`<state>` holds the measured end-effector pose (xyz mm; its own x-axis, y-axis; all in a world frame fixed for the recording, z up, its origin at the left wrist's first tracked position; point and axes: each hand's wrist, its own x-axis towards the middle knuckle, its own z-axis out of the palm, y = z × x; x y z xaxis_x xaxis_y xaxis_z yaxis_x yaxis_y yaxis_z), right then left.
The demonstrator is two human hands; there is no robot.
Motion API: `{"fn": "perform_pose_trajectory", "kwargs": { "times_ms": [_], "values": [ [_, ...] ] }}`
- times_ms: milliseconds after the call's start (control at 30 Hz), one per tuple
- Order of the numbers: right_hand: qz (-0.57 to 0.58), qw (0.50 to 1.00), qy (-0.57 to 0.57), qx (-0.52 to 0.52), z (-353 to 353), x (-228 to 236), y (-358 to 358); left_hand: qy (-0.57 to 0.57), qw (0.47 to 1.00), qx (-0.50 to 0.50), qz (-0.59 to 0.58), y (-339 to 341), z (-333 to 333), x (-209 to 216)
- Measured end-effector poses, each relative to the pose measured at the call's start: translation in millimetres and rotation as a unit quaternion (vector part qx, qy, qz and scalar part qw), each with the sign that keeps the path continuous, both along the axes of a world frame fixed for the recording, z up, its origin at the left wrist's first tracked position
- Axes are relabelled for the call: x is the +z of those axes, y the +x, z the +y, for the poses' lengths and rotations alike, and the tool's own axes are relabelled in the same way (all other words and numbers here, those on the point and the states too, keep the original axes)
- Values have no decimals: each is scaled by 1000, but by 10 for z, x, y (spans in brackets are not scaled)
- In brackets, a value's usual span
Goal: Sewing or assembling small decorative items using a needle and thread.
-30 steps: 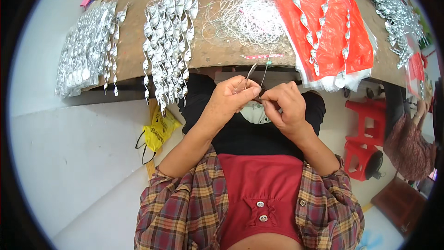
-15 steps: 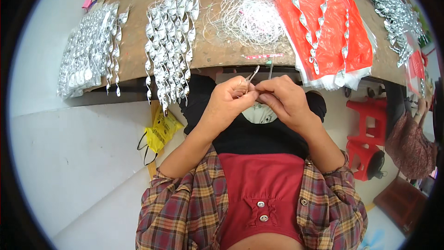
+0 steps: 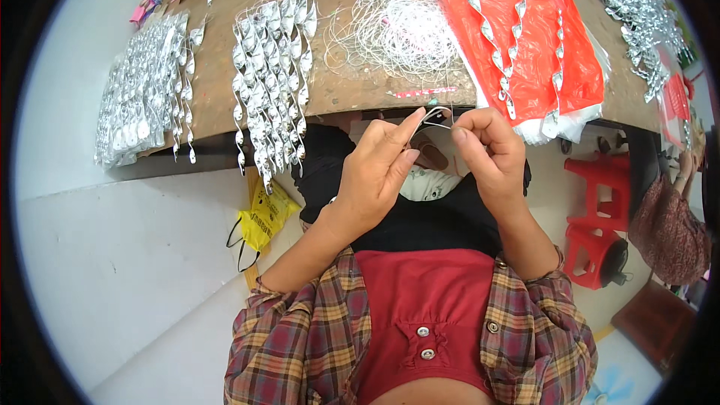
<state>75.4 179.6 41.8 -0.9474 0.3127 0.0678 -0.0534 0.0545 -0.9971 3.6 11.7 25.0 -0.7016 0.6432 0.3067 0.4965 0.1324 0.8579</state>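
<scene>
Just in front of the table edge, a thin white cord [image 3: 433,111] is bent into a loop between my hands. My left hand [image 3: 373,174] pinches one side of it between thumb and fingers. Curled fingers and thumb of my right hand [image 3: 491,151] grip the other side, a short way off. Beyond them on the table lies a loose tangle of white cord [image 3: 416,30]. The knot or ends of the held cord are too small to make out.
Silver twisted strips [image 3: 274,82] hang over the brown table's [image 3: 345,90] edge, beside a bagged bundle [image 3: 139,97]. A red plastic bag [image 3: 536,52] with several strips lies right. Silver strands [image 3: 626,7] fill the far right. Red stools [image 3: 592,187] and a yellow bag [image 3: 264,217] are below.
My hands have moved apart, the right one to the right. The cord now shows as an open loop between them.
</scene>
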Motion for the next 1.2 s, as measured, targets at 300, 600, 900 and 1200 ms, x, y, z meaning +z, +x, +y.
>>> {"fn": "perform_pose_trajectory", "kwargs": {
  "times_ms": [300,600,900,1200],
  "values": [
    [6,999,7,-49,1,-47,-13,15,997,8,-74,22,-68,-71],
    [26,993,110,-27,34,-140,25,19,1000,8,-23,19,-52,-83],
    [-24,996,-80,23,17,-144,-35,6,997,-36,-74,31,-81,-90],
    [-35,988,-108,100,68,-167,-21,141,929,-75,-334,-108,10,71]
  ]
}}
